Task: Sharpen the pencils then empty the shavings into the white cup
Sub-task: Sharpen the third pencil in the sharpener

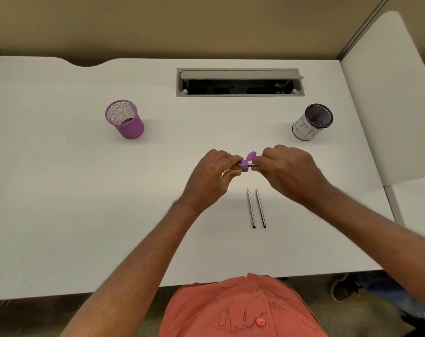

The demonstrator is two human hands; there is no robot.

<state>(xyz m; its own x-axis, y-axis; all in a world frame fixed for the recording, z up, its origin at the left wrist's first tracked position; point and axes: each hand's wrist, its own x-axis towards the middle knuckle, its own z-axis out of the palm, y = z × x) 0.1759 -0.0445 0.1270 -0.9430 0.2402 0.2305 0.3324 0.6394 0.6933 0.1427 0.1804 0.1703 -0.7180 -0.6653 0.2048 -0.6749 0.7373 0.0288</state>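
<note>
Two sharpened pencils (257, 207) lay on the counter (85, 190). The left hand (211, 176) gripped the purple sharpener (245, 165); the right hand (289, 169) pinched a third pencil (253, 165) in it. The white cup (308, 126) waited far right; emptying remained.

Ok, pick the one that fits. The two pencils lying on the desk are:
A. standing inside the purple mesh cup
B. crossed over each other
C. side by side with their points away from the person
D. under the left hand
C: the two pencils lie side by side, apart, on the desk, sharpened points toward the far edge, below the right hand and clear of the left hand.
</note>
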